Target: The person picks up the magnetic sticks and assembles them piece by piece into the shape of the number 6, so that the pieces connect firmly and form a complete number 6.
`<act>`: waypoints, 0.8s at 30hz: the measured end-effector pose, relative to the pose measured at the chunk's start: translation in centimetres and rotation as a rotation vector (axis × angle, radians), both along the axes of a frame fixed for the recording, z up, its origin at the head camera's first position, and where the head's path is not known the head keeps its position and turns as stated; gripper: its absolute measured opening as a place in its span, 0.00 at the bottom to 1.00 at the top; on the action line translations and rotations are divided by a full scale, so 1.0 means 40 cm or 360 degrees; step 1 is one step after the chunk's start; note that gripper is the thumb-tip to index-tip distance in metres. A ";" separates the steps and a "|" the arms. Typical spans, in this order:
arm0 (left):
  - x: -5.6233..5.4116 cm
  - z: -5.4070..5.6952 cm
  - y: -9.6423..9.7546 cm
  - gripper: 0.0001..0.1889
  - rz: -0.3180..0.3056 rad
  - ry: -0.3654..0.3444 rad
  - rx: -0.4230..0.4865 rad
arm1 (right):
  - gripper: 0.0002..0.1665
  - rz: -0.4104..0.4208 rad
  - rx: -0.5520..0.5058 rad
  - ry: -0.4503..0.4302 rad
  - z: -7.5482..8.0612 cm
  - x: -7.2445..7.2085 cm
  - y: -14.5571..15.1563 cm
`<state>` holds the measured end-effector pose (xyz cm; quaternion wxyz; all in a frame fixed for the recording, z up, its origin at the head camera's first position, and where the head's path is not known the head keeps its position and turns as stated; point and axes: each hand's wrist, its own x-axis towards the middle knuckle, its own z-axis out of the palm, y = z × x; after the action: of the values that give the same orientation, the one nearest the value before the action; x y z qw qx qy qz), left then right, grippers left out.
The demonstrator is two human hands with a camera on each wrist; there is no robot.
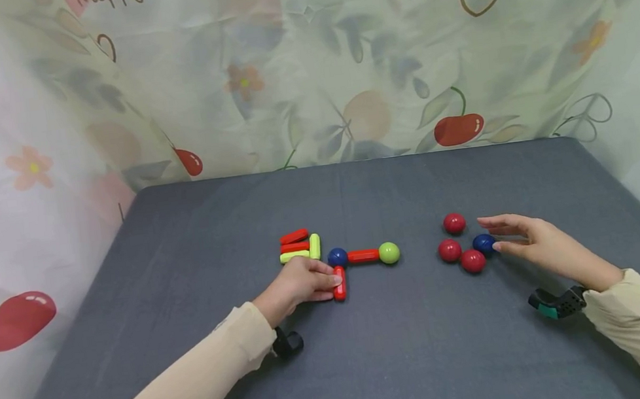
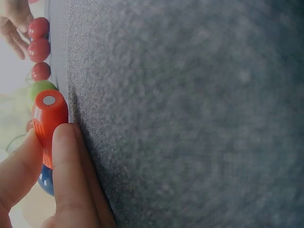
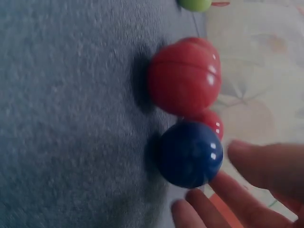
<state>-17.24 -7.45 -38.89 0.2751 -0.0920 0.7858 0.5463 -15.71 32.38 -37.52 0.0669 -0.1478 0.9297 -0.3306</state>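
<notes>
My left hand [image 1: 305, 281] pinches a red magnetic rod [image 1: 339, 284] between thumb and fingers; a silver disc shows in the end of the red rod [image 2: 50, 111]. The rod's far end meets a blue ball [image 1: 337, 257]. From that ball a second red rod [image 1: 363, 256] runs right to a lime-green ball [image 1: 389, 253]. My right hand [image 1: 539, 247] reaches around another blue ball [image 1: 484, 244], fingers extended and spread from the thumb. In the right wrist view, the thumb stands apart from that blue ball [image 3: 190, 154], and the fingertips are right beside it.
Three red balls [image 1: 450, 250] lie left of the right hand's blue ball. Beyond the left hand, red rods [image 1: 294, 236] and lime-green rods [image 1: 315, 247] lie grouped on the dark grey table [image 1: 409, 360]. A patterned curtain [image 1: 320, 94] hangs behind the table's far edge.
</notes>
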 end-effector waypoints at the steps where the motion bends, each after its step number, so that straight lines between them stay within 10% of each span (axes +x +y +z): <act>1: 0.000 -0.001 0.000 0.13 -0.0001 0.0003 0.0001 | 0.30 0.0033 -0.0011 -0.0013 -0.003 -0.002 0.004; 16: 0.001 -0.003 0.000 0.13 -0.0003 0.0006 -0.0009 | 0.29 0.0213 -0.0184 0.0023 -0.040 -0.022 0.006; 24: 0.000 -0.001 0.001 0.13 0.0004 0.0002 -0.0016 | 0.27 0.0148 -0.0014 0.0010 -0.037 -0.022 -0.002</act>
<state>-17.23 -7.41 -38.95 0.2735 -0.0938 0.7887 0.5426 -16.59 32.30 -38.99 0.0787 -0.1921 0.9206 -0.3308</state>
